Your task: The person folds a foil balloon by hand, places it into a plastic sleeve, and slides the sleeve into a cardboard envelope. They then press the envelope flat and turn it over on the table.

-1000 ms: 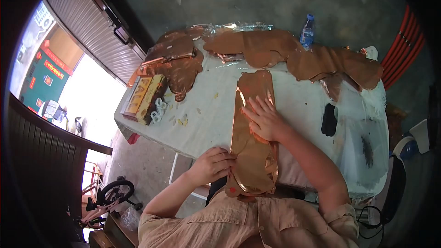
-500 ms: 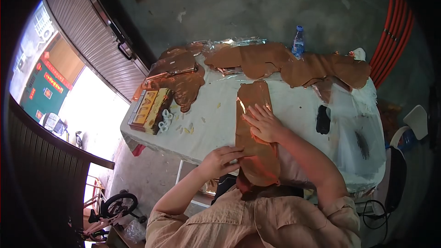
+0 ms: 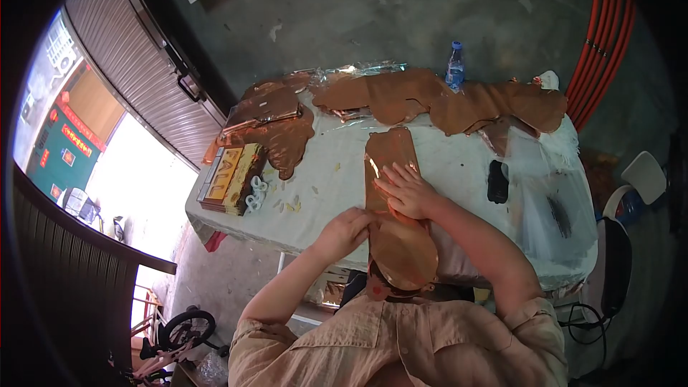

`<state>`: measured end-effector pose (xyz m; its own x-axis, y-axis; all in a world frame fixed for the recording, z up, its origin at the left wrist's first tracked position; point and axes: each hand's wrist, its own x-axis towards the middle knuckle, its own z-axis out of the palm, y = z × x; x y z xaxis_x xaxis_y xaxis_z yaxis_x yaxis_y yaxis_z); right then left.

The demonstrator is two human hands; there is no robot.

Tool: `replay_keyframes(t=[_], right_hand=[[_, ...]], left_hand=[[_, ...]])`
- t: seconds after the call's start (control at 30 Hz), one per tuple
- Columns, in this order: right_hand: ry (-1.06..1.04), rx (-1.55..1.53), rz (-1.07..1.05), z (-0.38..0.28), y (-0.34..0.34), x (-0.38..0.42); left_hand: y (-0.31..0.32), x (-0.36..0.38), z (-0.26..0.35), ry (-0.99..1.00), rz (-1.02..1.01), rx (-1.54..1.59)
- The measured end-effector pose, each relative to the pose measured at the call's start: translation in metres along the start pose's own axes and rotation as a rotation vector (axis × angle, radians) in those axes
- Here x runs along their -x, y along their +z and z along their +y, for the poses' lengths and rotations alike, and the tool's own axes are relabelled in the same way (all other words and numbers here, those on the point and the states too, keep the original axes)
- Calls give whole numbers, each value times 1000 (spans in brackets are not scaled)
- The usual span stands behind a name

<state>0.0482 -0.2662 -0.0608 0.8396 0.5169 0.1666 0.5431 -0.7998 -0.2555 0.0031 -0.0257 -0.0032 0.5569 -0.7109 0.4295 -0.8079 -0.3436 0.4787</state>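
Observation:
A long flat brown foil piece with rounded ends, which looks like an uninflated foil balloon, lies lengthwise before me. Its near end reaches the table's front edge, where a darker part with a red patch shows beneath. My right hand rests flat on its middle, fingers spread. At its left edge, the fingers of my left hand are drawn together and pinch the foil. A fold crosses the foil between my hands and its near end.
More brown foil pieces lie along the back of the white-covered table. A "FALL" box and white ribbon coils are at left. A water bottle stands behind; a black object and clear plastic bags are at right.
My left fingers have curled from lying along the foil into a pinch at its edge, shifting slightly upward. The near part of the foil has bulged. My right hand stays put; the view has shifted a little.

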Motion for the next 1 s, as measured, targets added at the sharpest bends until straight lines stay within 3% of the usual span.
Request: replay_keyframes(t=[0.07,0.13,0.23,0.6,0.7,0.77,0.83,0.9,1.0], right_hand=[[-14,23,46,0,2,1],[-16,2,54,-1,1,2],[-34,-14,96,1,3,3],[-74,-17,138,8,6,-1],[31,-256,168,18,-6,-6],[33,-608,403,30,-23,9],[11,-480,359,37,-42,29],[-88,-43,141,26,-61,54],[-241,-89,223,8,-50,66]], left_hand=[[1,-7,-12,20,-7,-96],[1,-14,-21,195,-37,-283],[0,-18,-29,274,-71,-305],[1,-21,-39,232,-100,-202],[3,-21,-40,200,-89,-185],[3,-21,-41,167,-84,-170],[3,-22,-40,143,-46,-112],[4,-22,-42,132,-32,-87],[4,-22,-41,104,-19,-52]])
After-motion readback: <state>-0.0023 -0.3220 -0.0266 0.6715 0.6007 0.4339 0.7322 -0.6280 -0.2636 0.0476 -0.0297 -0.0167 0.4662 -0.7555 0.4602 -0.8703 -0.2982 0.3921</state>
